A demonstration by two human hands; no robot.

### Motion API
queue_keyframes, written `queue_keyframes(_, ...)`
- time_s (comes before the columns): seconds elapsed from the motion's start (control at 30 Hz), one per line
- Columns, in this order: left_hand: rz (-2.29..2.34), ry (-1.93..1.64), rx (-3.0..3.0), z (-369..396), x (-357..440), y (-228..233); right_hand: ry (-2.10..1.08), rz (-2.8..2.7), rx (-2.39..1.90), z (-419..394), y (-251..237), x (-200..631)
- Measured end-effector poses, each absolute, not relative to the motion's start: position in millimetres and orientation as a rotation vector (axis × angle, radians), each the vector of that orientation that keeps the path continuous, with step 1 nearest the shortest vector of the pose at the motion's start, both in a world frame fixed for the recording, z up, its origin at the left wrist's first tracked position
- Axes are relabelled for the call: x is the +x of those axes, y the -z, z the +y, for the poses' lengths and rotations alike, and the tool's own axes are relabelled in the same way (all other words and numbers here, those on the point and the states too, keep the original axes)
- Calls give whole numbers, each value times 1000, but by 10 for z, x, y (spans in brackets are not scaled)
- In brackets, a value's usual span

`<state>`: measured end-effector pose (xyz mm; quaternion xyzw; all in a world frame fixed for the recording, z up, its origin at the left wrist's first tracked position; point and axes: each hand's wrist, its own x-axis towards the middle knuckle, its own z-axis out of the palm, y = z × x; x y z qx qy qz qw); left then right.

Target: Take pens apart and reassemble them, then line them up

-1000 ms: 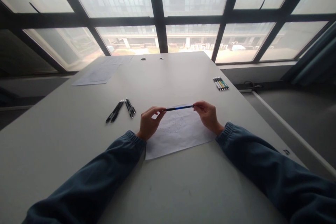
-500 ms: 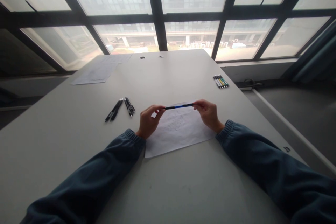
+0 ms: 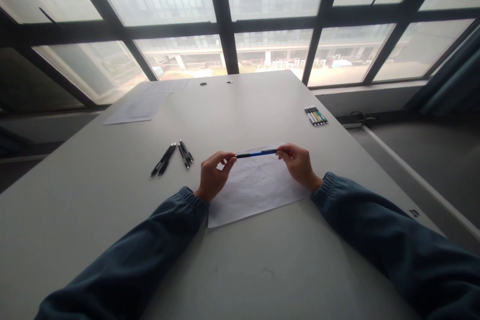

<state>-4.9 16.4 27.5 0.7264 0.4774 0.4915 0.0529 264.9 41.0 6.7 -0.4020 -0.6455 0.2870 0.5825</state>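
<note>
A blue and black pen (image 3: 257,153) is stretched level between my two hands. My left hand (image 3: 214,174) pinches its black end between thumb and fingers. The other end is closed in the fingertips of my right hand (image 3: 298,164). Under the pen lies a white sheet of paper (image 3: 249,200) with faint marks, partly covered by both hands. To the left of my left hand, several black pens (image 3: 164,159) lie in a bunch, with a second small group of black pens (image 3: 185,154) beside them.
A row of several coloured pens or markers (image 3: 316,116) lies near the right edge of the white table (image 3: 240,115). Thin papers (image 3: 137,107) rest at the far left. Dark-framed windows (image 3: 227,25) stand beyond the table's far edge.
The pen seems slightly rolled, with more of its blue barrel showing. Both hands keep their hold at its ends; the view has tilted a little.
</note>
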Motion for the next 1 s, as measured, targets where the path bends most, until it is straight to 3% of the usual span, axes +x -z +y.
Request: queue_keyframes(1.0,1394,-1473,2213,151,-34,-290,-617,-1539,-962,383,-100,2646)
